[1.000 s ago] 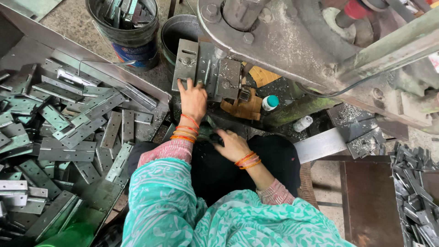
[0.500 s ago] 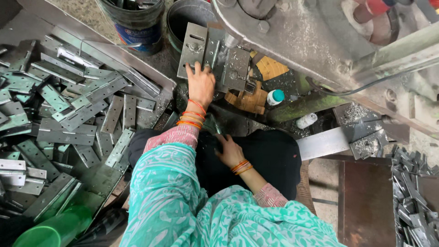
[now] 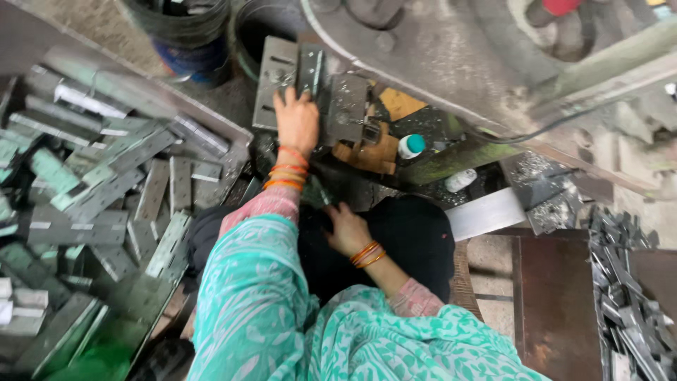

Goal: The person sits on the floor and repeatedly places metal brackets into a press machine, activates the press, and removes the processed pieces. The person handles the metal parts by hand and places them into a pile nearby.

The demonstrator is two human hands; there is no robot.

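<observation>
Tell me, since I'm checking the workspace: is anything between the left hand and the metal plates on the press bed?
Nothing visible. The left hand already lies flat on the metal plates at the press bed. The right hand rests lower, near the lap, apart from them.

Two hands show: the left hand at about 11 o'clock, lying flat on a grey metal die block, and the right hand near the centre, against dark cloth. Each wrist carries a stack of orange bangles, at least three on the left and about three on the right. Two buckets stand at 12 o'clock. One small white bottle with a teal cap sits at 1 o'clock. Flat metal hinge strips fill the 9 o'clock side in dozens, too many to count. A second heap of metal pieces lies at 4 o'clock, likewise uncountable.
</observation>
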